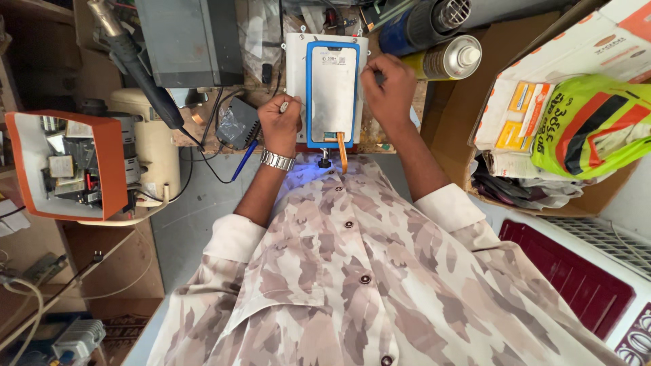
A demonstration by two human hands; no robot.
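Phone screen panel (331,91), blue-framed, is lying on the white heating plate (293,51) at the table's far edge; left hand (280,123) and right hand (390,85) are flanking it, fingers closed, each pinching something small.

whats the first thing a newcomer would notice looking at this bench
Most likely the blue-rimmed silver panel lying flat on a white plate at top centre, with the left hand fisted at its left edge and the right hand fisted at its right edge. Next, the bright yellow-green bag in the cardboard box on the right, and the orange-edged tray of small parts on the left.
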